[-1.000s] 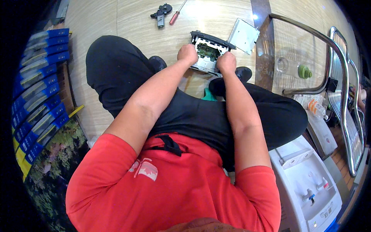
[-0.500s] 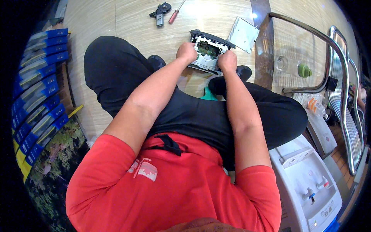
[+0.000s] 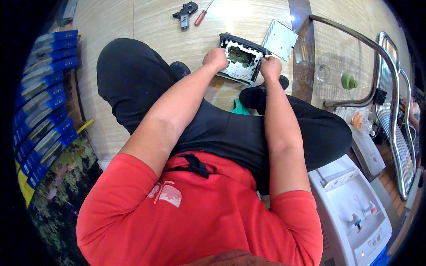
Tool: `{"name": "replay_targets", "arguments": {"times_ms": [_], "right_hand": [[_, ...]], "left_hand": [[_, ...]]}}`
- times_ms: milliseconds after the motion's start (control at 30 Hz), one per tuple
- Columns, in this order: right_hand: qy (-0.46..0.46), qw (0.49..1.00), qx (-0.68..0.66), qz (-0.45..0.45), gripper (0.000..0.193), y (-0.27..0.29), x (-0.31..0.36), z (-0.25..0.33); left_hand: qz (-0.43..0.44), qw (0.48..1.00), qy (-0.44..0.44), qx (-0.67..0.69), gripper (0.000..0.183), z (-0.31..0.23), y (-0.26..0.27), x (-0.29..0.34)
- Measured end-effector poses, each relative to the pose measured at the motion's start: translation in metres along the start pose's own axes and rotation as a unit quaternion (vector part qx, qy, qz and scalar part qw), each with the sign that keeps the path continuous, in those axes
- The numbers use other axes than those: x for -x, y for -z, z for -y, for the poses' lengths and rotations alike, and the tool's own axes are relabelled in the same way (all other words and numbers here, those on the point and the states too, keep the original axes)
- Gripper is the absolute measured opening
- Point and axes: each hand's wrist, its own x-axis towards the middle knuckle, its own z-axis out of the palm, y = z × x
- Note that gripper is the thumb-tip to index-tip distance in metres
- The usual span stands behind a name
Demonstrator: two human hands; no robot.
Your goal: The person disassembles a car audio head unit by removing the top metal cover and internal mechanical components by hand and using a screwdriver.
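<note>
An opened car stereo unit (image 3: 240,69) with a metal chassis and a black front panel sits on the floor before my crossed legs. Its top is off, so a circuit board shows inside. My left hand (image 3: 216,59) is closed on the unit's left side. At the right edge my right hand (image 3: 270,68) is closed, its fingertips by the corner of the front panel. Something small and thin seems to poke from those fingers, too small to name. Beyond the right hand lies a flat, ribbed metal cover plate (image 3: 280,39).
Farther off lie a small dark motor with a round housing (image 3: 185,15) and a red-handled screwdriver (image 3: 200,17). To the right are a clear bottle with a green cap (image 3: 349,80), a chrome-framed bench (image 3: 392,62) and a white water dispenser (image 3: 350,208). Blue boxes (image 3: 49,88) line the left.
My right hand has moved right, from over the unit's right side to just outside its edge. My left hand keeps its hold, and the unit has shifted very slightly.
</note>
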Motion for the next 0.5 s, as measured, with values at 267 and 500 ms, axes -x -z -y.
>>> {"name": "replay_targets", "arguments": {"times_ms": [267,500], "right_hand": [[0.061,0.987,0.087,0.118,0.026,-0.019,0.005,-0.014],[0.004,0.995,-0.019,0.096,0.026,-0.023,0.008,-0.012]], "left_hand": [[0.018,1.000,0.026,0.000,0.027,0.008,-0.005,-0.010],[0.026,0.999,0.023,-0.012,0.027,0.011,-0.008,-0.016]]}}
